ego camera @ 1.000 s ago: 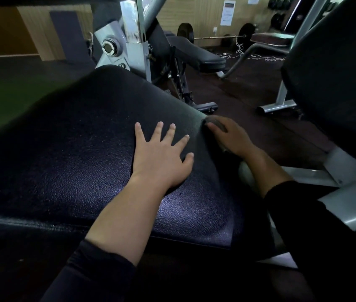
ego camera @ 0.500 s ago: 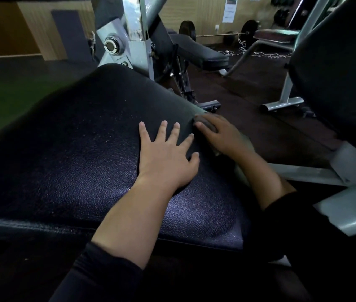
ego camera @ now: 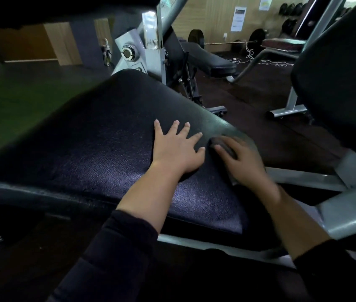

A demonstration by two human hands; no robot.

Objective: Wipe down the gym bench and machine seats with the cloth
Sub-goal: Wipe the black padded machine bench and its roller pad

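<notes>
One view only, head-worn wide-angle, looking forward and down from close above the black padded seat [ego camera: 98, 149], which fills the near and middle frame. Both forearms enter from the near edge. Facing into the gym: machine frame [ego camera: 151, 51] just beyond the seat, barbell [ego camera: 227, 42] and wall far right. Strong wide-angle bending at the edges. No second view to overlap.

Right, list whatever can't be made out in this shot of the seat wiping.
- Cloth: head view, mostly under the right hand; its size and colour are unclear, and motion blur smears it.
- Right hand's grip: blurred, so pressing flat or pinching cannot be told.
- Seat pad: its near edge is in shadow; wiped areas cannot be told apart.
- Wall poster: text too small.
- Left hand: palm contact hidden beneath it.
</notes>
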